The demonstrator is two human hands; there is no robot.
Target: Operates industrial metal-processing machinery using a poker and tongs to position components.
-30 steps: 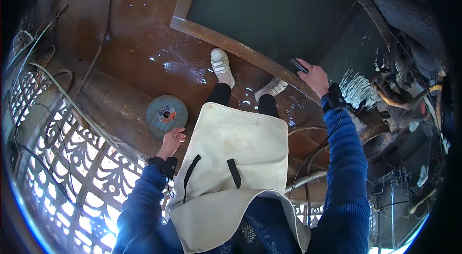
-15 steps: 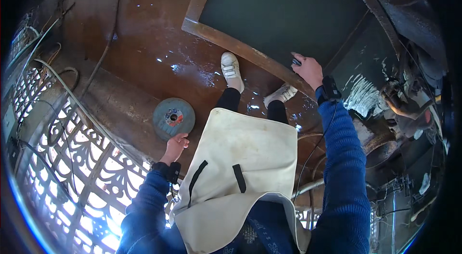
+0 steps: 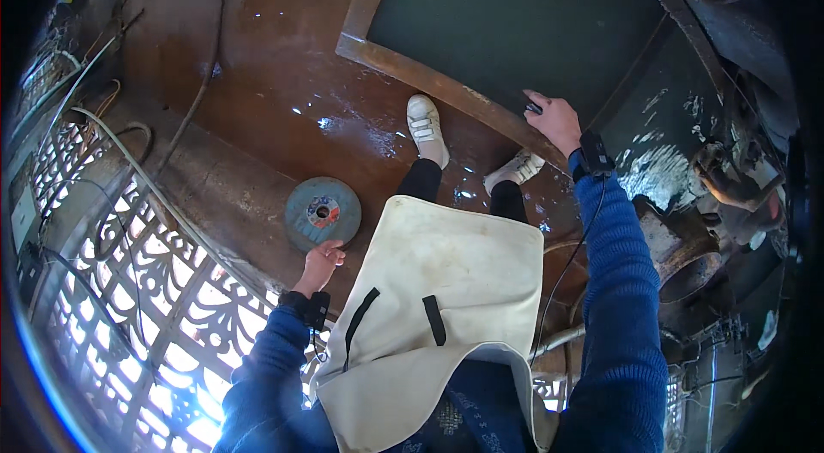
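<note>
My right hand (image 3: 556, 123) is over the rim of the water tank, closed around a small dark object (image 3: 534, 108) whose kind I cannot make out. Beside the near edge of a grey-green grinding wheel (image 3: 300, 221), my left hand (image 3: 319, 267) has its fingers curled in, with nothing visible in them. The wheel lies flat and has a red and white label around its centre hole. Whether my left fingers touch it, I cannot tell. A cream apron (image 3: 455, 256) with black straps covers my lap.
Dark water fills the tank, bordered by a rusty metal rim (image 3: 446, 88). My white shoes (image 3: 425, 123) stand on the wet brown floor (image 3: 283, 50). Hoses and cables (image 3: 202, 93) run along the left, above a patterned metal lattice (image 3: 172, 281). Metal machine parts (image 3: 687, 256) are at the right.
The whole view has shifted slightly, so things appear a little further right. Both hands keep about the same places relative to the wheel and the tank rim.
</note>
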